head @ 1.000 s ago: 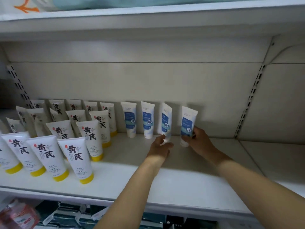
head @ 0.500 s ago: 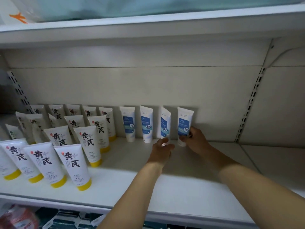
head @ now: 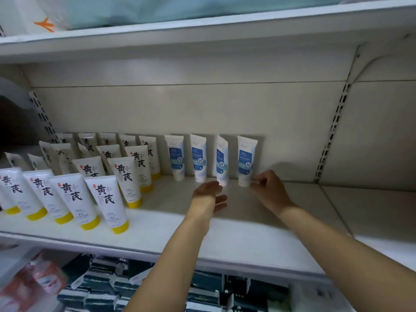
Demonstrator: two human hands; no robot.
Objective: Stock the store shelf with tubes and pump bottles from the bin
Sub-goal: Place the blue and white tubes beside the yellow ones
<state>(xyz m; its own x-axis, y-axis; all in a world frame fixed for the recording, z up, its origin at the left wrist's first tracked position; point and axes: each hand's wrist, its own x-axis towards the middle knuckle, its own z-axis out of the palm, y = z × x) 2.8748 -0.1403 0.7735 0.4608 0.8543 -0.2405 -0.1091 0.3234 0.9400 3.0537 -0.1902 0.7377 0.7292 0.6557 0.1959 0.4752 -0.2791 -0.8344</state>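
Note:
Four blue-and-white tubes stand cap-down in a row against the back wall of the white shelf [head: 247,233]. My right hand [head: 270,190] reaches to the rightmost tube [head: 246,158] and pinches its white cap with curled fingertips. My left hand [head: 208,194] is open, fingers relaxed, just in front of the third tube [head: 222,159], which stands turned edge-on. Its upper edge is close to that tube's cap; I cannot tell if it touches. The first tube [head: 177,157] and second tube [head: 199,157] stand untouched to the left. No bin or pump bottle is in view.
Several rows of white tubes with yellow caps [head: 108,197] fill the shelf's left half. A slotted upright [head: 333,131] ends the bay on the right. A teal bag [head: 180,7] lies on the upper shelf. Dark boxes [head: 108,287] and red packs [head: 42,278] sit below.
My left hand has drawn back from the third tube and opened. My right hand has slid down the rightmost tube from its label to the cap. The tubes stay upright.

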